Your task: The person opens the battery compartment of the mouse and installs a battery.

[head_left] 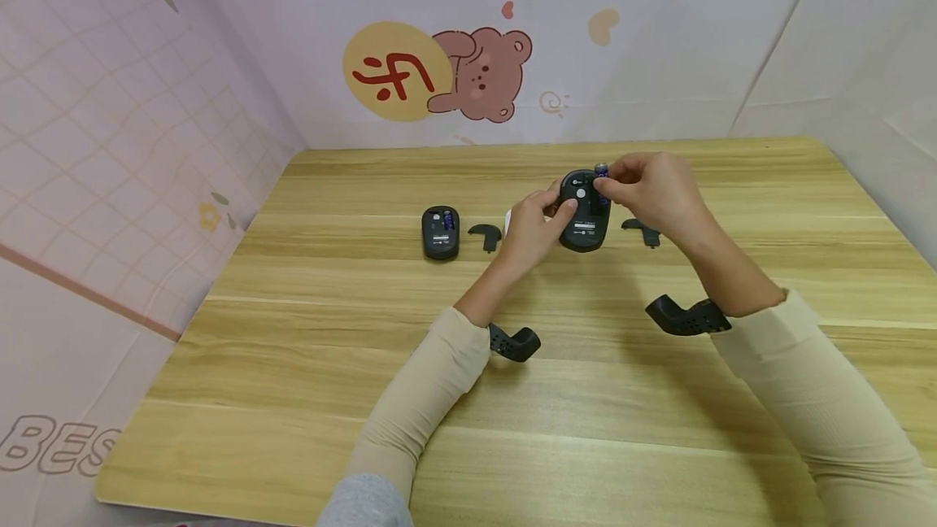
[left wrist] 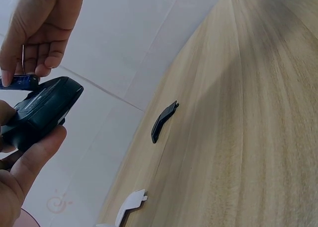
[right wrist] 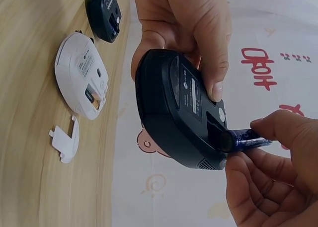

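Above the table, my left hand (head_left: 529, 230) grips a black computer mouse (head_left: 585, 236), its underside turned up and its battery slot uncovered. A blue battery (head_left: 602, 171) is pinched between the thumb and fingers of my right hand (head_left: 662, 193). In the right wrist view the battery (right wrist: 242, 139) sticks out past the edge of the mouse (right wrist: 161, 115), one end right at the open slot. My left thumb lies on the mouse's underside. Beneath the hands, a black battery cover (head_left: 651, 233) rests on the table to the right.
Left of my hands, a second black mouse (head_left: 441, 245) lies bottom up with a blue battery in its slot, beside another black cover (head_left: 488, 237). A white mouse (right wrist: 74, 70), its battery showing, and a white cover (right wrist: 64, 141) lie on the wooden table (head_left: 329, 397).
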A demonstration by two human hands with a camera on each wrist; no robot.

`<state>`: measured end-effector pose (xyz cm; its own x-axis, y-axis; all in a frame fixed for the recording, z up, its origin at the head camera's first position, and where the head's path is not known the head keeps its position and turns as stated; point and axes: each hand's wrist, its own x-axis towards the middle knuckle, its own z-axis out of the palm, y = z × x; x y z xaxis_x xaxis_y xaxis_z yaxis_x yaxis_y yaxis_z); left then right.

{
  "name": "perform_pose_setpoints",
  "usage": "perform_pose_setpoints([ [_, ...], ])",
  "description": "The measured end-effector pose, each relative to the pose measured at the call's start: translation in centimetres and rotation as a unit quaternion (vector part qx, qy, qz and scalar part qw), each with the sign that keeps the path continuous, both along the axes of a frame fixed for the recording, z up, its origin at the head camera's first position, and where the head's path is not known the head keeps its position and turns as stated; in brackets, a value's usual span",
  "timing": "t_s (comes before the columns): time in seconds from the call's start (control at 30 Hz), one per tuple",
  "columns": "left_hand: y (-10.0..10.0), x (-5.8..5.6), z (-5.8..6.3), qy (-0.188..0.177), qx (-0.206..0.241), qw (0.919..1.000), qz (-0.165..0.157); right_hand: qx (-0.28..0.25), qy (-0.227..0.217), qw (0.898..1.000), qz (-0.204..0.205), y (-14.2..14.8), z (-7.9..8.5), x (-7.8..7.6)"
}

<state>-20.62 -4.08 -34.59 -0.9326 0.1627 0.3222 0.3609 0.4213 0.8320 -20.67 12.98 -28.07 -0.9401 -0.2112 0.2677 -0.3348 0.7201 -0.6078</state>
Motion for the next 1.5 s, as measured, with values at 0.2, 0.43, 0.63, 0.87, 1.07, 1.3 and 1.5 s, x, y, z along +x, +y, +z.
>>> perform_pose_setpoints([
  [0.2,0.03,0.05,0.04,-0.001,-0.001,1.0,0.001,-0.01,-0.005,1.0,0.0,-0.19,0.12,0.12],
  [0.43,0.06,-0.03,-0.06,0.004,-0.001,1.0,0.002,-0.018,-0.007,1.0,0.002,-0.26,0.11,0.13],
  [0.63,-0.06,0.06,0.02,0.003,0.009,1.0,-0.001,-0.024,-0.007,1.0,0.003,-0.29,0.02,0.13],
  [0.87,-0.11,0.12,0.07,-0.004,0.028,0.9996,-0.005,-0.02,-0.012,1.0,0.002,-0.32,-0.09,-0.02],
  [1.07,-0.03,0.14,0.02,0.002,0.031,0.9994,-0.013,-0.005,-0.028,1.0,0.0,-0.08,0.0,0.07],
  [1.3,0.01,0.16,0.12,-0.007,0.04,0.9992,-0.005,0.011,-0.031,0.999,0.019,0.01,0.08,0.14],
  [1.5,0.02,0.23,0.39,-0.017,0.048,0.9987,-0.004,0.012,-0.032,0.999,0.024,-0.08,0.03,0.29],
])
